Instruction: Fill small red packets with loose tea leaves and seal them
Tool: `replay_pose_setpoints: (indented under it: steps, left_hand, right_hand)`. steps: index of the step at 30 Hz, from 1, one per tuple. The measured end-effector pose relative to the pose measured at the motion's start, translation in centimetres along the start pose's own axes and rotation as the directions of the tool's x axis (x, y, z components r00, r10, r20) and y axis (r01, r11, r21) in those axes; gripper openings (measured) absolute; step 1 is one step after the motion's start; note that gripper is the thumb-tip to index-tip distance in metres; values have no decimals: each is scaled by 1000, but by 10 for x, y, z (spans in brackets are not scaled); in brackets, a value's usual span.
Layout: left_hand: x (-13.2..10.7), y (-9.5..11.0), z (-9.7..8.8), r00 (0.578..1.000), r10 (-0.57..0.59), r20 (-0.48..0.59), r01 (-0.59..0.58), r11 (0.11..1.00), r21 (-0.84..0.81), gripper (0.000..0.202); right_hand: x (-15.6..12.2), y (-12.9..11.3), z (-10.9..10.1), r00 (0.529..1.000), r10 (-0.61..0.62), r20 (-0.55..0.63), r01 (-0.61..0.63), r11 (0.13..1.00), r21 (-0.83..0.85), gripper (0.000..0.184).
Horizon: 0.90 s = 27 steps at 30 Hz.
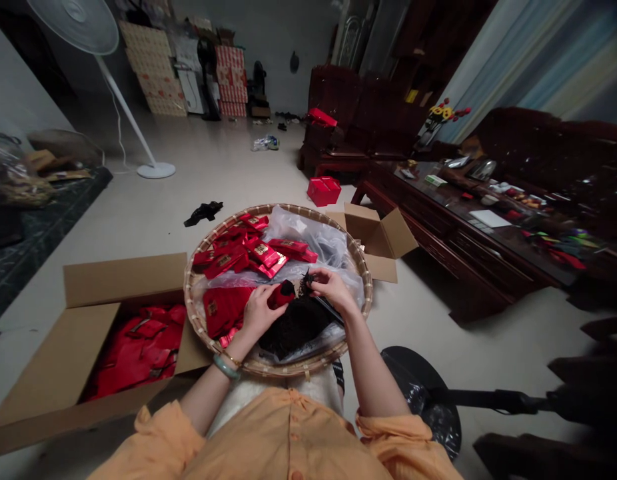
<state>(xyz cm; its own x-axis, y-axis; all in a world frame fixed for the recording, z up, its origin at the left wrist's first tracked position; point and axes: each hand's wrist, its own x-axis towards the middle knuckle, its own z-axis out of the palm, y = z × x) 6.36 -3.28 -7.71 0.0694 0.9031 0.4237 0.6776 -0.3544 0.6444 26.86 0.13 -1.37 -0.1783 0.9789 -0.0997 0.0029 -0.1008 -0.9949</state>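
A wide woven bamboo tray [190, 287] sits before me. My left hand [260, 312] is wrapped round a small red packet [281, 295] whose top looks dark, as if open. Just to its right, my right hand [328, 287] pinches a clump of black stringy material [305, 285] in its fingertips, close beside the packet's top. Below both hands lies a pile of the same black material [298, 327] on clear plastic. Flat red packets [223, 308] lie left of my left hand. Plump red packets with gold print [263, 253] are heaped at the tray's far side.
An open cardboard box [123, 283] at left holds many red packets [138, 347]. Another open box [381, 233] stands right of the tray, near a dark wooden table [418, 213]. A red box [324, 191], a fan base [156, 171] and a black stand base [423, 393] are on the floor.
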Motion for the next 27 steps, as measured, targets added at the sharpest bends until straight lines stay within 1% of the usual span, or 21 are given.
replay_pose_setpoints:
  steps: [4,9,12,15,19,23,27]
  left_hand:
    - [2,6,1,1000,0,3,0,1000,-13,46]
    - [7,15,4,1000,-22,-5,22,999,-24,49]
    - [9,18,5,1000,-6,-18,6,999,-33,50]
    - [9,18,8,1000,-2,-21,1,999,-32,50]
    - [9,17,12,1000,-16,-27,15,999,-30,48]
    - [8,17,13,1000,-16,-24,15,999,-34,51]
    - [7,20,10,998,-30,-50,27,998,-61,50]
  right_hand:
    - [-5,-19,10,995,-97,35,99,992,-80,31]
    - [-8,-28,21,970,-240,33,238,924,-298,27]
    - [-11,-30,25,961,-274,22,261,883,-390,28]
    - [-15,-30,26,961,-276,22,256,855,-450,32]
    - [-17,-27,28,959,-278,55,270,839,-473,37]
    - [-15,-19,28,949,-306,72,309,862,-402,38]
    - [-14,-15,26,937,-350,21,337,883,-328,32]
